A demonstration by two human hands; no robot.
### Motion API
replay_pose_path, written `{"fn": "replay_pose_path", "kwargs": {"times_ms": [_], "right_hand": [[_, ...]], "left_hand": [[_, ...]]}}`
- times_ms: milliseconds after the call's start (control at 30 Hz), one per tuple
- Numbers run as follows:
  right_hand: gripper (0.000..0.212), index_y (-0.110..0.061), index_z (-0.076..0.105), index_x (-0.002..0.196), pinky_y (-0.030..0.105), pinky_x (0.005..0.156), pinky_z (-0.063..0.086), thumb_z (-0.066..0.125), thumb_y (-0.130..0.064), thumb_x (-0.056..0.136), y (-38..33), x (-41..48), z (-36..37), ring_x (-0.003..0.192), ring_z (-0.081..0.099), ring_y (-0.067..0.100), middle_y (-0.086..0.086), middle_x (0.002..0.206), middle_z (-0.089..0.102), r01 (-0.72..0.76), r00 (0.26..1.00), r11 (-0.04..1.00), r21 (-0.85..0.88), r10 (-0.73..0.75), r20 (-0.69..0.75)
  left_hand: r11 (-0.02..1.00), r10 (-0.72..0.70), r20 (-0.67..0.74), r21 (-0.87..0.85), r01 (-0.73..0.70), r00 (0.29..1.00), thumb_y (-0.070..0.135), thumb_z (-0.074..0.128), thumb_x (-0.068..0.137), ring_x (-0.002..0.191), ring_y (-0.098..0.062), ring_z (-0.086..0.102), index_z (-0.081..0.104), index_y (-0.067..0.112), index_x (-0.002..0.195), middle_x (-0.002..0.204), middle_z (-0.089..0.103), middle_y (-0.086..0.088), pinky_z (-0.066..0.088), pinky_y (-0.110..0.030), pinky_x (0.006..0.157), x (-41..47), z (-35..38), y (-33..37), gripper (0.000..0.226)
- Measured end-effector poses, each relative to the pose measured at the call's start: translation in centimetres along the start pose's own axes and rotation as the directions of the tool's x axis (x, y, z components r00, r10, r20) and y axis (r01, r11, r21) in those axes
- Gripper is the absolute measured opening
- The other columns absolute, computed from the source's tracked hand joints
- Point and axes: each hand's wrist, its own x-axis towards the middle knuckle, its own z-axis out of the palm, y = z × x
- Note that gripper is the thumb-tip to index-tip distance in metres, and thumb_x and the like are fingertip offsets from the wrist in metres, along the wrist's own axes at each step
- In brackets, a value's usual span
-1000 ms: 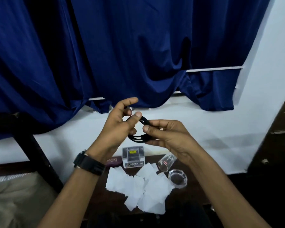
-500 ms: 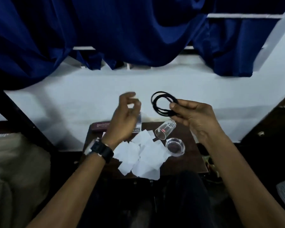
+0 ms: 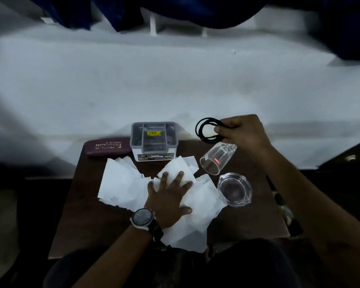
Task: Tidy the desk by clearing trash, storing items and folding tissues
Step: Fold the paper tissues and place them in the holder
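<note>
A person's left hand (image 3: 168, 196) lies flat, fingers spread, on loose white tissues (image 3: 123, 183) scattered across the dark tabletop (image 3: 87, 215). The right hand (image 3: 243, 134) pinches a bunch of black loops (image 3: 204, 132) above a tipped-over glass (image 3: 216, 157), near a grey organiser box (image 3: 154, 140).

Left hand (image 3: 168, 197) lies palm down, fingers straight and spread, thumb out to the right, pressed flat on the white tissues (image 3: 121, 183); its bare forearm comes in from bottom centre-left, with a watch (image 3: 142, 218) on the wrist. Right arm reaches in from the lower right, bare, nearly straight. Right hand (image 3: 244, 132) is back-up, fingers curled, pinching the black loops (image 3: 205, 129) at its fingertips, well apart from the left hand.
</note>
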Motion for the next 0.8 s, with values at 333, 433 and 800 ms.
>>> {"fn": "replay_pose_path", "kwargs": {"times_ms": [333,433,800], "right_hand": [[0.025,-0.014,0.081,0.106,0.039,0.088,0.062,0.085,-0.017,0.082,2.7,6.9,7.0,0.079,0.076,0.025,0.009,0.095,0.079,0.112,0.933,0.814,-0.569,0.111,0.342],[0.025,-0.012,0.079,0.107,0.034,0.08,0.063,0.084,-0.017,0.083,3.5,7.5,8.3,0.066,0.07,0.018,0.009,0.096,0.079,0.109,0.935,0.787,-0.607,0.127,0.332],[0.032,-0.011,0.076,0.111,0.031,0.075,0.049,0.08,-0.027,0.084,4.5,7.7,9.8,0.099,0.069,0.033,0.017,0.106,0.074,0.257,0.935,0.591,-0.765,0.047,0.35]], "left_hand": [[1.0,0.022,0.032,0.005,-0.023,0.999,0.063,0.048,0.097,0.158,-0.028,-0.017,0.001,0.048,0.16,0.17,-0.02,0.013,0.008,-0.06,0.125,-3.3,0.8,-4.1,0.08],[1.0,0.02,-0.025,-0.024,-0.021,0.999,0.064,0.046,0.097,0.158,-0.032,-0.014,0.005,0.046,0.16,0.171,-0.018,0.011,0.008,-0.062,0.124,-2.9,1.6,-4.4,0.078],[0.997,-0.072,-0.114,-0.045,0.067,0.991,0.062,0.04,0.1,0.159,-0.036,-0.005,0.005,0.042,0.161,0.173,-0.011,0.004,0.013,-0.068,0.12,-2.0,1.4,-3.7,0.073]]}}
